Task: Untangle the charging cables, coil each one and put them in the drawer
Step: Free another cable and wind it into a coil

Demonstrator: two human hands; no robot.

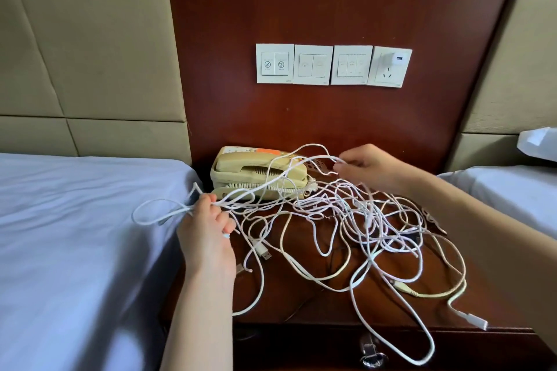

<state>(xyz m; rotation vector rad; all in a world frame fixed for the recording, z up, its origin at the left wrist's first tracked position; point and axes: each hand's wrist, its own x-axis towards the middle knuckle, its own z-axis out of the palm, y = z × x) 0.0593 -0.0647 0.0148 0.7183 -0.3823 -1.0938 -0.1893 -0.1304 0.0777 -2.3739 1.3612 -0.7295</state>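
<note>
A tangle of several white charging cables (355, 220) lies spread over the dark wooden nightstand (497, 310). My left hand (208, 232) grips a bunch of strands at the nightstand's left edge, with a loop sticking out to the left over the bed. My right hand (364, 164) pinches a strand lifted above the tangle, beside the phone. One loop hangs over the front edge across the drawer front (301, 346), where the metal handle (369, 352) shows; whether the drawer is open or closed is unclear. A USB plug (263, 251) lies near my left wrist.
A beige desk phone (259, 173) stands at the back of the nightstand, partly under cables. Beds with white sheets flank it, left (75, 235) and right (512, 193). Wall switches (313, 65) and a socket with a charger (391, 65) sit above.
</note>
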